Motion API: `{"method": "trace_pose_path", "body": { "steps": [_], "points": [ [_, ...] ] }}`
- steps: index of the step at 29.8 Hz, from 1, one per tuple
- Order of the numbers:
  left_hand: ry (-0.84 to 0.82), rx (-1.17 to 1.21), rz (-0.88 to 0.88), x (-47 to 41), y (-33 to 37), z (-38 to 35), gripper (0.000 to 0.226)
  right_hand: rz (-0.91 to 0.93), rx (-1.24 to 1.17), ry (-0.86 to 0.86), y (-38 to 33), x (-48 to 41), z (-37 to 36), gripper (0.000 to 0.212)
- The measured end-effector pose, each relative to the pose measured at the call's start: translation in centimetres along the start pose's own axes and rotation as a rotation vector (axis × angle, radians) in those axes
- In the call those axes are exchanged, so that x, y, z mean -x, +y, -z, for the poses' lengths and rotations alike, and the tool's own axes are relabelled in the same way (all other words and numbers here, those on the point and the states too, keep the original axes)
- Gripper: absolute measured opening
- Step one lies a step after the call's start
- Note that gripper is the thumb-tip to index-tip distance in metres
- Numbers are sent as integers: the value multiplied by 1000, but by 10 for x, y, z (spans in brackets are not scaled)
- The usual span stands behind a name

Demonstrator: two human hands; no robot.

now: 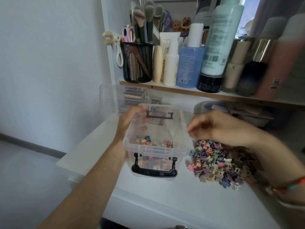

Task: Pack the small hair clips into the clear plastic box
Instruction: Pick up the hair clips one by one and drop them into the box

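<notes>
Steadying the clear plastic box [184,129] on the tabletop [165,195], left hand [129,122] grips its left wall; right hand [219,128] blurred above the hair clips [217,162] piled beside it, grip unclear. Best release well inside the rim.

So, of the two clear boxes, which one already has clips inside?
The nearer box with black handles, held by the left hand; a few clips lie on its floor. The box behind it shows none.
</notes>
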State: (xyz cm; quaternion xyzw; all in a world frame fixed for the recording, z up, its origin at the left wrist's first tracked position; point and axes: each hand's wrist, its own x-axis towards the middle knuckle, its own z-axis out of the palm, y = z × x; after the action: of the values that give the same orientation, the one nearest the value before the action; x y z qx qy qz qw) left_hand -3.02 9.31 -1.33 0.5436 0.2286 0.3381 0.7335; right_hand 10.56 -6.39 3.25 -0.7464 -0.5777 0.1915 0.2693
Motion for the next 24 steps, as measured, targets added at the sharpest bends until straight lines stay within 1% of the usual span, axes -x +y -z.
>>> {"method": "trace_pose_path", "body": {
  "steps": [1,2,3,4,7,9,11,13,16,17,18,19,21,22,23,24],
  "points": [
    [3,-2,-2,0,-1,0,21,-42,98,-139,2,1,-2,11],
    [4,-3,-3,0,0,-1,21,-75,176,-223,4,2,-6,9],
    [4,-7,-2,0,0,-1,21,-89,219,-243,5,2,-9,8],
    [7,-6,2,1,0,-1,21,-86,230,-225,4,1,-11,7],
    [13,-3,-1,1,0,-1,21,-55,158,-105,4,-2,-8,19],
    [10,7,-1,1,0,-1,22,-62,133,-60,3,-1,-6,15],
    [7,8,-1,1,0,-2,22,-83,185,-97,4,-2,-10,4],
    [0,5,1,0,0,-2,22,-100,278,-131,5,-2,-16,11],
    [-11,16,9,0,1,-1,23,-84,304,-121,5,-4,-17,11],
    [-15,21,11,-1,0,0,23,-76,268,-76,5,-5,-15,9],
    [-19,22,13,0,1,0,23,-63,209,20,5,-6,-13,6],
    [-21,14,12,0,0,0,23,-38,129,174,5,-7,-9,7],
    [-10,0,7,-1,-1,0,22,78,-124,513,1,-7,-4,14],
    [-1,0,7,-1,-1,0,22,148,-255,587,-4,-6,-3,14],
    [3,-2,8,-1,-2,1,22,204,-332,584,-9,-6,-4,13],
    [1,-6,9,-1,-2,1,22,243,-331,537,-13,-5,-6,16]
  ]
}}
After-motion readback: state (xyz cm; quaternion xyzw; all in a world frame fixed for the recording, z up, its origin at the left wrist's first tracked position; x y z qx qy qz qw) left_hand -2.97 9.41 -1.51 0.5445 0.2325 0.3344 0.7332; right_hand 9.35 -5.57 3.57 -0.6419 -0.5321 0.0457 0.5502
